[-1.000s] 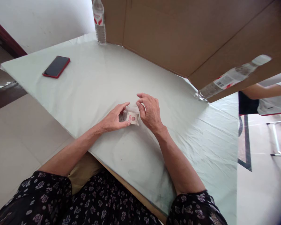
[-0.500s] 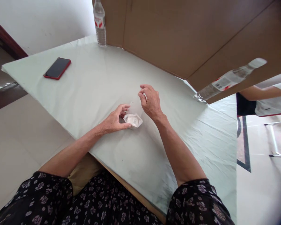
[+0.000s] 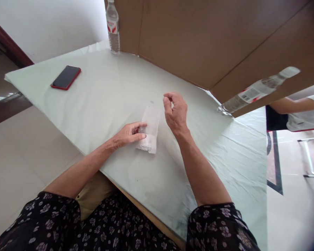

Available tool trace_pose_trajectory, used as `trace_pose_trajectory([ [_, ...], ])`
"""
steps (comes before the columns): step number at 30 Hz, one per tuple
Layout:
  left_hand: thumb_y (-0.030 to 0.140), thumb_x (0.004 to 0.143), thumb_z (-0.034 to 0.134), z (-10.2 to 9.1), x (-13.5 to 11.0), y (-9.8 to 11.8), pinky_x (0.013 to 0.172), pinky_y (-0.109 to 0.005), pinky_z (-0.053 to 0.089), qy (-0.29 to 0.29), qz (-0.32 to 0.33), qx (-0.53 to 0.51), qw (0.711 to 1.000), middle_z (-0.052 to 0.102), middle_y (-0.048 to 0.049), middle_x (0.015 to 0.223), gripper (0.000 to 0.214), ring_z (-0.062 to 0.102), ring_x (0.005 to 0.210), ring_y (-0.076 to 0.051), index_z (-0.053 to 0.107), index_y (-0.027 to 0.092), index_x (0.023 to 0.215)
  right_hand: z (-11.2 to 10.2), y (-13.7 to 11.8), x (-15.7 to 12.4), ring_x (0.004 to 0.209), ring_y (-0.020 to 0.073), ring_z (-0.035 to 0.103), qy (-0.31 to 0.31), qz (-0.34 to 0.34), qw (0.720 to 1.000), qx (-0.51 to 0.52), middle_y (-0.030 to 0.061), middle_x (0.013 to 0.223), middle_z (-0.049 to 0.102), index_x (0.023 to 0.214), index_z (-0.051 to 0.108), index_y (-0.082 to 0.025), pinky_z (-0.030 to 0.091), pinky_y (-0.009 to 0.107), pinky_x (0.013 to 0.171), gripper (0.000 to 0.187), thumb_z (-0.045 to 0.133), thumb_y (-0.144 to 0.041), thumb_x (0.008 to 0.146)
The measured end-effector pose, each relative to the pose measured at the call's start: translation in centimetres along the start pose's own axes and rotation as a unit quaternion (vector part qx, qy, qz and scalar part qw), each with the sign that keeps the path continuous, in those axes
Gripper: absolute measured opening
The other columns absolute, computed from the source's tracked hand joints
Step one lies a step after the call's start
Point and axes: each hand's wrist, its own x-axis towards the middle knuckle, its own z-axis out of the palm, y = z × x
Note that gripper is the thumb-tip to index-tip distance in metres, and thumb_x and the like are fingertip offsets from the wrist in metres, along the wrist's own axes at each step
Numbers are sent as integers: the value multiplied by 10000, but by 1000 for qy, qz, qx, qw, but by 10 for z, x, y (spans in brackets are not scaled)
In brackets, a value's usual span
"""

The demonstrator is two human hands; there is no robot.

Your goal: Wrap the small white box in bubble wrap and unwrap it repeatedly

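My left hand (image 3: 132, 133) holds a small packet of whitish, see-through plastic (image 3: 149, 139) by its left side, thumb on top and fingers behind. A pale translucent flap (image 3: 152, 116) reaches from the packet away from me across the cloth. What lies inside the packet cannot be made out. To the right, my right hand (image 3: 176, 112) is raised, its fingers curled and the thumb close to the index finger. Whether a thin bit of film sits in that pinch is too faint to tell.
A phone in a red case (image 3: 66, 77) lies at the left on the pale tablecloth (image 3: 99, 97). One water bottle (image 3: 113, 29) stands at the back, another (image 3: 259, 91) at the right, both by a large brown cardboard panel (image 3: 178, 38). Another person's arm (image 3: 293, 104) shows far right.
The packet has tipped from showing its open-looking end to lying flatter, with its flap spread out. My right hand has moved slightly right and its fingers have curled in more.
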Motion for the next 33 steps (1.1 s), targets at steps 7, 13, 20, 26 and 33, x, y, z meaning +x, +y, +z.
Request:
trace_pose_trajectory([
  [7,429,813,671,0,-1,4,807,-354,527,1,87,148,985,640,-96,1113,557,627,935,-226,625,167,1302,-15,-32,-54,734,184,632,-198,140,970,-1,25,795,705,838,600,-220,450,319,717,376,616,-594,875],
  [13,456,840,645,2,-3,6,868,-363,515,-19,147,246,958,636,-98,1176,556,608,1011,-247,631,188,1327,-4,-30,-55,728,192,608,-217,183,959,-20,27,786,703,789,603,-220,419,325,709,245,585,-440,894],
  [20,433,800,697,-2,-3,5,958,-404,504,65,73,55,994,685,-123,1261,588,641,1124,-295,666,158,1318,-4,-1,-53,688,151,555,-106,221,952,183,-8,707,631,725,621,-211,440,298,700,152,550,-302,824],
  [26,431,734,732,-6,2,5,965,-396,507,144,64,-6,988,666,-113,1318,569,640,1137,-283,710,179,1244,-1,15,-50,613,123,514,-64,319,887,327,-16,662,598,670,575,-211,442,279,630,183,602,-353,782],
  [33,444,718,740,-1,5,3,722,-291,510,252,91,167,949,684,-64,978,408,610,797,-155,730,172,1022,4,19,-58,584,110,464,-92,328,879,334,-37,639,556,729,598,-211,391,260,565,209,647,-412,760],
])
